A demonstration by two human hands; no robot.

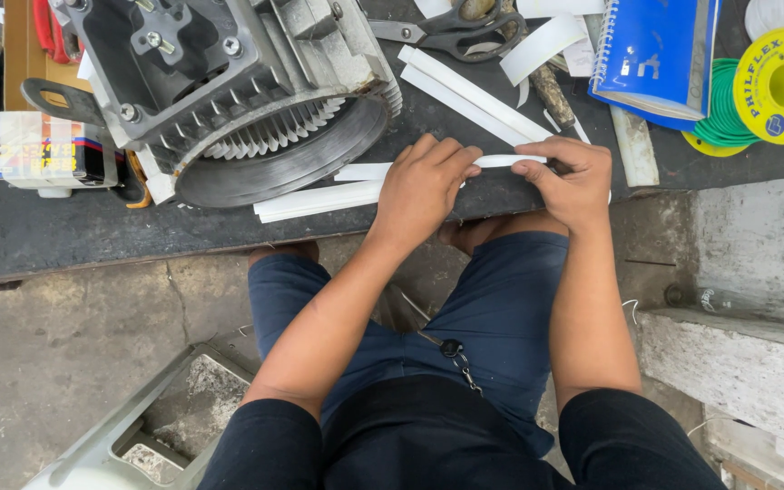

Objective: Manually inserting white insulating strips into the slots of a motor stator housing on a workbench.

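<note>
Both hands pinch one thin white strip [499, 161] at the front edge of the dark workbench [65, 231]: the left hand [421, 186] curls its fingers over the strip's left part, the right hand [572, 180] nips its right end between thumb and forefinger. Going left to right, a small printed box [43, 150] sits at the bench's far left, then the grey finned motor housing [247, 91], with more white strips [319, 200] lying just beside its open rim and under the left wrist. Behind the hands lie two longer strips [469, 91] and scissors [451, 29]; a blue spiral notebook [655, 50] and spools of green and yellow wire [773, 91] sit to the right. I judge the strip could kink or crease if the fingers bend it too sharply, and it could slip off the bench edge onto the lap since it sits so near the lip.
</note>
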